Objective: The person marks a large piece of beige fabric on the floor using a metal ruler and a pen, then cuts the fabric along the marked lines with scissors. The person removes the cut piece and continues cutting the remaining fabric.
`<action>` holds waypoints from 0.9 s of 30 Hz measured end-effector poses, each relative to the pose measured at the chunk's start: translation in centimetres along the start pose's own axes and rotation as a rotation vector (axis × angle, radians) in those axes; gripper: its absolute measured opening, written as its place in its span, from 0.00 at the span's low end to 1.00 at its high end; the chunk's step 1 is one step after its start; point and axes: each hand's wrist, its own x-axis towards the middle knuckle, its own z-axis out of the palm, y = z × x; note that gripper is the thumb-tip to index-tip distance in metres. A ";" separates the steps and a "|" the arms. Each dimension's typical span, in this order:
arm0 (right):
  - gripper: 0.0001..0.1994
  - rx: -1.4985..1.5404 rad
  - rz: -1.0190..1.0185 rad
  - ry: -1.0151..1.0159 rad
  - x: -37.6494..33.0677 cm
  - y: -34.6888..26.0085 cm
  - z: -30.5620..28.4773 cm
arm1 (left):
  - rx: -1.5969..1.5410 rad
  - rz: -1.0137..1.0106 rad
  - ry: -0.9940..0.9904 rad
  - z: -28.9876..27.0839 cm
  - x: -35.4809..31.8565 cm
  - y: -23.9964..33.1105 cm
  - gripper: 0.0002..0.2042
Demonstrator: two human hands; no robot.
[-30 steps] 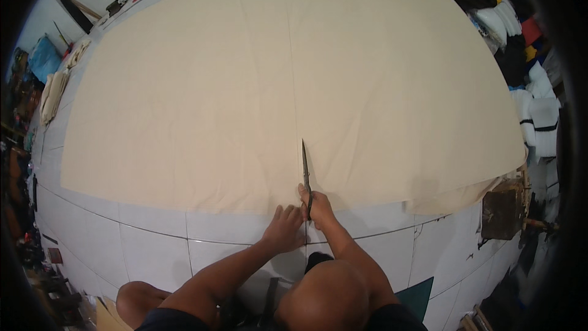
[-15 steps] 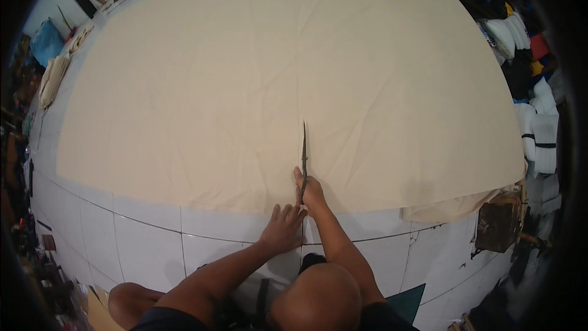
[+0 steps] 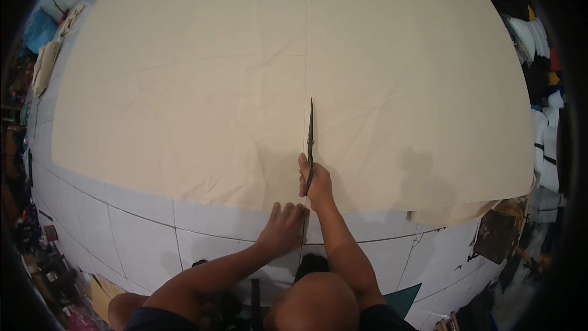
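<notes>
A wide sheet of cream cloth (image 3: 184, 116) lies spread over the floor, with a faint straight line running up its middle. My right hand (image 3: 318, 185) is closed round the handles of dark scissors (image 3: 311, 125) at the cloth's near edge. Their blades look closed and point away from me over the cloth, beside the line. To the left and nearer me, my left hand (image 3: 283, 230) rests at the near edge, fingers slightly bent and apart, fingertips touching the cloth. Whether its thumb pinches the edge is hidden.
White floor tiles (image 3: 141, 224) show along the near side. A dark box-like block (image 3: 497, 233) stands at the right by a folded cloth corner. White bundles (image 3: 546, 147) line the right edge. A blue bag (image 3: 40, 30) and folded cloth (image 3: 46, 67) lie at the left.
The scissors and my right hand have moved slightly farther from me over the cloth. My left hand stays by the near edge, its fingers a little more bent. The view has shifted somewhat.
</notes>
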 end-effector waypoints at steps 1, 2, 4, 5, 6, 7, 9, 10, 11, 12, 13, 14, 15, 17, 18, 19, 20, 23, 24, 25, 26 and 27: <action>0.26 0.020 -0.003 -0.010 0.7 -0.7 0.2 | -0.001 -0.011 0.004 0.3 0.0 0.1 0.33; 0.26 0.019 0.012 -0.005 1.3 -1.4 0.4 | 0.003 -0.018 0.013 0.4 0.1 0.0 0.32; 0.26 0.017 0.041 0.003 2.4 -2.4 0.8 | 0.042 -0.007 0.029 0.7 0.3 -0.1 0.31; 0.26 0.006 0.024 0.009 2.8 -2.2 0.7 | 0.057 -0.002 0.038 0.8 0.2 0.0 0.30; 0.26 -0.005 0.007 0.014 3.0 -1.6 0.7 | 0.062 0.017 0.051 0.9 0.2 -0.1 0.30; 0.27 -0.016 -0.010 0.019 3.2 -1.1 0.6 | 0.042 0.020 0.059 1.0 0.3 -0.1 0.30; 0.27 -0.036 -0.016 0.020 3.2 -1.1 0.5 | 0.000 0.018 0.067 0.7 0.1 -0.1 0.30; 0.27 -0.046 -0.019 0.021 3.1 -1.1 0.5 | 0.012 0.022 0.058 0.7 0.1 -0.2 0.30; 0.27 -0.050 -0.002 0.019 3.0 -1.2 0.5 | 0.027 0.027 0.055 0.6 0.2 -0.3 0.30; 0.27 -0.053 0.015 0.016 2.9 -1.2 0.5 | 0.041 0.032 0.052 0.6 0.3 -0.4 0.30; 0.27 -0.057 0.032 0.013 2.8 -1.4 0.5 | 0.032 0.031 0.063 0.7 0.3 -0.4 0.30; 0.27 -0.044 0.016 0.000 3.0 -1.8 0.6 | 0.023 0.030 0.072 0.7 0.2 -0.3 0.30; 0.27 -0.031 0.000 -0.013 3.3 -2.3 0.7 | 0.014 0.028 0.081 0.7 0.1 -0.3 0.30; 0.27 0.007 0.009 -0.031 4.1 -3.8 0.7 | 0.053 0.030 0.083 0.5 0.2 0.0 0.29; 0.27 0.031 0.031 -0.036 4.9 -5.0 0.8 | 0.075 0.034 0.086 0.3 0.4 0.1 0.28; 0.27 0.055 0.053 -0.040 5.4 -5.8 0.8 | 0.068 0.035 0.072 0.3 0.4 0.1 0.28; 0.27 0.053 0.048 -0.034 5.5 -5.9 1.0 | 0.066 0.033 0.064 0.4 0.4 0.0 0.28; 0.27 0.040 0.019 -0.022 5.9 -5.2 1.1 | 0.067 0.037 0.078 0.7 0.4 -0.1 0.29; 0.27 0.033 -0.002 -0.023 6.0 -4.9 1.2 | 0.066 0.041 0.087 0.7 0.5 -0.1 0.30; 0.27 0.025 -0.023 -0.023 6.1 -4.6 1.2 | 0.054 0.040 0.085 0.7 0.4 -0.1 0.29; 0.27 -0.005 -0.007 -0.012 6.1 -4.8 1.2 | 0.045 0.036 0.086 0.4 0.5 -0.1 0.29; 0.27 -0.034 0.008 0.000 6.0 -5.0 1.1 | 0.035 0.033 0.086 0.1 0.5 -0.2 0.29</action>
